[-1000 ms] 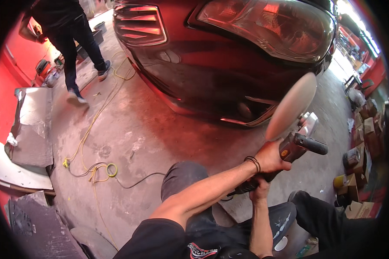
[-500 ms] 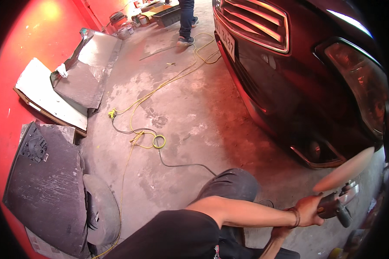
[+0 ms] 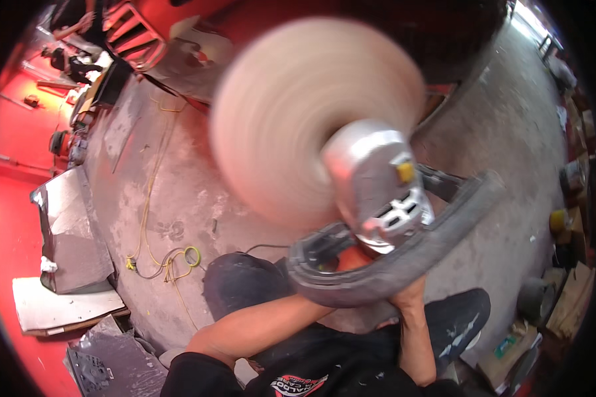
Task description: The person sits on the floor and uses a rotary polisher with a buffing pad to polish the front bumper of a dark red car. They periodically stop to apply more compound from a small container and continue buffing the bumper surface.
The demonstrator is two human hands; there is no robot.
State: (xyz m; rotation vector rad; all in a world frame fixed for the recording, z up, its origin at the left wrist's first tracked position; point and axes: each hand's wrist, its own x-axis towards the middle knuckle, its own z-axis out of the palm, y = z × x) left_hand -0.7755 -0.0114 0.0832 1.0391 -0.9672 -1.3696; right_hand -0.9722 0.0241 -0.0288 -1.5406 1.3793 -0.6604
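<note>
A power polisher [image 3: 377, 185] is raised close in front of me, its metal head beside a large round pale pad [image 3: 271, 126] that is smeared by motion. A dark, thick curved handle [image 3: 377, 281] loops across the near side of the tool. My left hand [image 3: 355, 258] is on the polisher behind that loop and only partly shows. Below the handle, my right hand [image 3: 412, 291] grips the tool from the other side, most of its fingers hidden. Beyond the pad, the dark car front is largely covered, with part of its grille [image 3: 136, 40] at the upper left.
A yellow cord [image 3: 153, 178] and a dark cable run over the concrete floor to my left. Loose panels [image 3: 73, 231] lean by the red wall. Other people [image 3: 73, 63] are at the far upper left. Cardboard [image 3: 573, 298] and assorted containers line the right side.
The polisher has moved from low at the right, beside the car's headlight, up to the middle, close before me. My view has turned, and both arms now point forward.
</note>
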